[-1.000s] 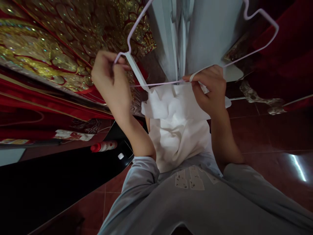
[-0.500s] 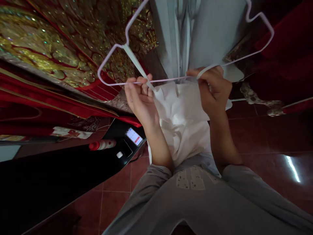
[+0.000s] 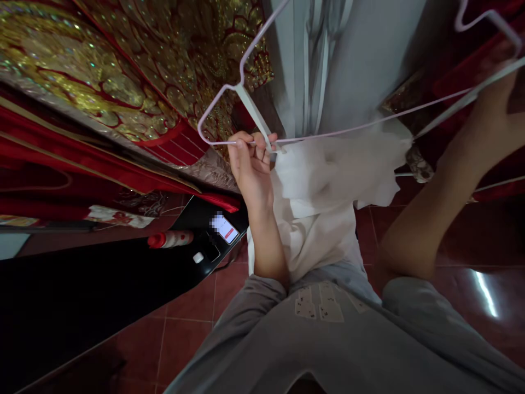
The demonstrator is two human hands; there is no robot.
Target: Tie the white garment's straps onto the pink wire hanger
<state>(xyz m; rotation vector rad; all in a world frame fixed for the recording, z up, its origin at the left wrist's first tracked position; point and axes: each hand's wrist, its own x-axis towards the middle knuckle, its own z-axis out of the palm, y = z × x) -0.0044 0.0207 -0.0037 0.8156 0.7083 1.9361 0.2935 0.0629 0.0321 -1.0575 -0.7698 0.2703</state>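
A pale pink wire hanger (image 3: pixel 340 133) stretches across the upper view. My left hand (image 3: pixel 253 158) is closed around its lower bar near the left corner. One white strap (image 3: pixel 254 112) loops over the hanger's left notch and runs down past my fingers to a white garment (image 3: pixel 324 175), which hangs below the bar. At the right edge my right hand (image 3: pixel 498 104) is blurred, beside the hanger's right end. A second white strap (image 3: pixel 447 114) is pulled taut from the garment up to the right, by that hand. My right fingers are too smeared to read.
Gold-sequinned red garments (image 3: pixel 123 82) hang at the left, grey-white cloth (image 3: pixel 365 60) behind the hanger. A black table (image 3: pixel 102 290) at lower left holds a lit phone (image 3: pixel 225 229), a dark phone, a white case (image 3: pixel 198 257) and a red-capped bottle (image 3: pixel 172 239).
My right hand has moved far right and slightly up, drawing the strap and the garment's right side outward. The hanger and my left hand have shifted slightly right in view.
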